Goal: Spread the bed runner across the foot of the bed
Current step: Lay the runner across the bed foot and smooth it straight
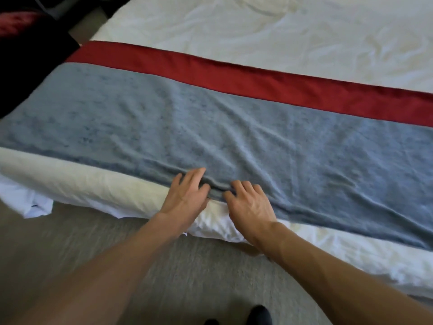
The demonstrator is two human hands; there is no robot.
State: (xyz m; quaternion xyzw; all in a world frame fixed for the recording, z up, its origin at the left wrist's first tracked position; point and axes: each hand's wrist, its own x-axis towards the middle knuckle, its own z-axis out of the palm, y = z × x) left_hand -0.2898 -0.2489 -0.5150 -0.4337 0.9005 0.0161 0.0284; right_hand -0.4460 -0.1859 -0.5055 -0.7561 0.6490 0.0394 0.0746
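Dark shoes (257, 313) stand on grey carpet (187, 266). At the bed's (93, 184) near edge the left hand (187, 193) presses fairly straight fingers on the runner's (234, 127) hem. Just right, the right hand (248, 202) curls fingers and thumb around a small fold there. The runner lies across the foot, with a red band (257, 80) on its far side and a white sheet (281, 31) beyond.
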